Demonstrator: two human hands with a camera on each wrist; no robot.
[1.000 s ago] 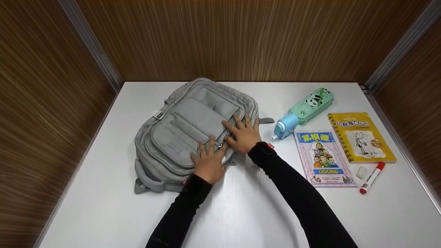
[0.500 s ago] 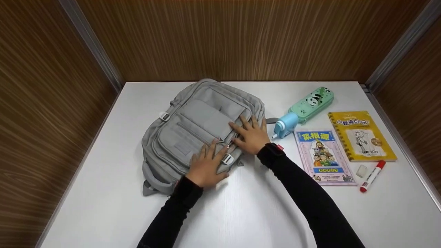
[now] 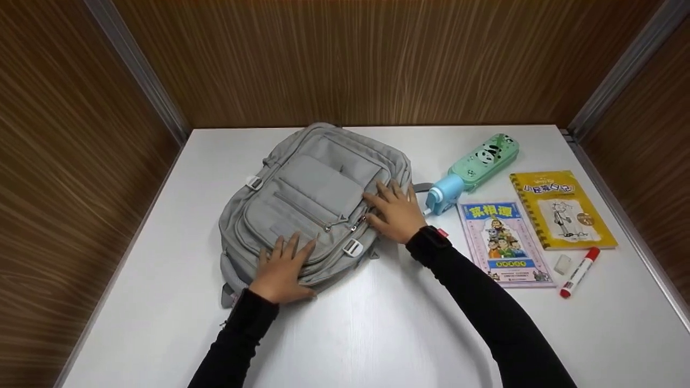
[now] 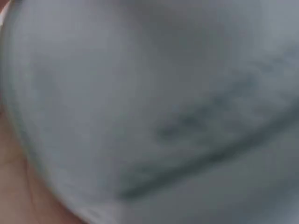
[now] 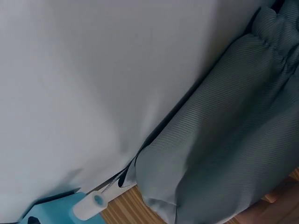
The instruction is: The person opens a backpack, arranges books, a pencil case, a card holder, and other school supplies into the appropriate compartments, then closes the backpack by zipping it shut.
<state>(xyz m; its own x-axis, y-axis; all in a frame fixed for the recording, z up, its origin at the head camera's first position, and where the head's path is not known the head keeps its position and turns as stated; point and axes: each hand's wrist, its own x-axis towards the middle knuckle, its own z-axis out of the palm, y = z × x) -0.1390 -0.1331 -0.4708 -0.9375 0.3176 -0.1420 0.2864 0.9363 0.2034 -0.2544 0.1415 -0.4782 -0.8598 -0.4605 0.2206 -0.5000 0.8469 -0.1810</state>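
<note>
A grey backpack [image 3: 323, 183] lies on the white table, front pockets up and tilted at an angle. On its lower front, near the carry handle end, rests my left hand [image 3: 281, 272], fingers spread and straight. My right hand [image 3: 398, 215] lies on the bag's right side by the zipper pulls, fingers extended over the edge. Close up in the left wrist view, the grey fabric [image 4: 93, 93] is blurred, with part of the palm [image 4: 18, 186] at the lower left. The right wrist view has the bag's side [image 5: 224, 126] beside the table.
To the right of the bag stands a light blue bottle-shaped item [image 3: 444, 193] touching a green panda pencil case [image 3: 484, 160]. Nearby lie a pink comic book [image 3: 505, 245], a yellow book [image 3: 563, 210], an eraser [image 3: 562, 264] and a red-capped marker [image 3: 579, 272]. Wood-grain panels [image 3: 345, 64] surround the table.
My left hand has slid left and down across the bag's front, uncovering the white buckle and zipper pulls. The bag shifted slightly right earlier. My right hand stays on its right side.
</note>
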